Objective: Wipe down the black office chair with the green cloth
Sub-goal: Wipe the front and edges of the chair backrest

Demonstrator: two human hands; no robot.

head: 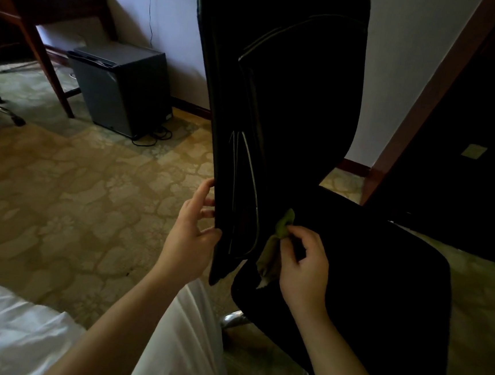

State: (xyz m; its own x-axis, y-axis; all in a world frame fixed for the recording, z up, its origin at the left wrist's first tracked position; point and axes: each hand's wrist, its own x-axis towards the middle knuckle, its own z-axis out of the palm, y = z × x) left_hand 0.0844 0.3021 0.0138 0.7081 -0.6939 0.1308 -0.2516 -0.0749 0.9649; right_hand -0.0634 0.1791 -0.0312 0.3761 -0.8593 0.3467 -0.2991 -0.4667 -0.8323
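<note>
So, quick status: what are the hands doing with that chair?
Left hand gripping the chair by its back edge. Right hand pinching the green cloth where back meets seat. Nothing in the way.

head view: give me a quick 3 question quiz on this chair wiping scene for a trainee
1. True or false: the left hand grips the backrest's side edge on the black office chair.
2. The right hand pinches the green cloth at: A) the backrest's top, B) the crease where backrest meets seat, C) the carpet.
3. What colour is the small cabinet beside the wooden desk?
Key: 1 true; 2 B; 3 grey.
</note>
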